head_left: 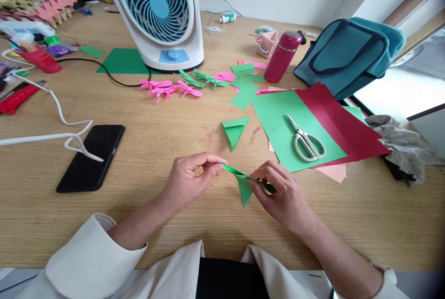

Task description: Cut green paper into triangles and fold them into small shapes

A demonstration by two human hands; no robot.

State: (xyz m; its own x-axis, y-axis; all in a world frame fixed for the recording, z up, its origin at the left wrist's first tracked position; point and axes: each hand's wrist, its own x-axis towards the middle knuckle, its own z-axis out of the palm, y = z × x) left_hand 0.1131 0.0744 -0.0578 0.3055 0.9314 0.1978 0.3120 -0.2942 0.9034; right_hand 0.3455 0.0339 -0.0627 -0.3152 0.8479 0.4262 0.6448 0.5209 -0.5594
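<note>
Between my hands is a folded piece of green paper (244,191), held just over the wooden table. The thumb and fingers of my left hand (194,176) pinch its left tip. My right hand (280,192) is closed on its right side, and the fingers hide part of that end. One pointed flap hangs down from the middle. Beyond my hands a second folded green paper triangle (235,133) lies flat on the table. To the right, scissors (308,143) with white handles rest on a large green sheet (267,113).
Pink folded paper figures (167,89) and green ones (203,79) lie before a white fan (160,7). At left is a black phone (91,159) under a white bent holder (41,139). Red sheets (344,123), a pink bottle (283,56) and a teal bag (347,53) occupy the right.
</note>
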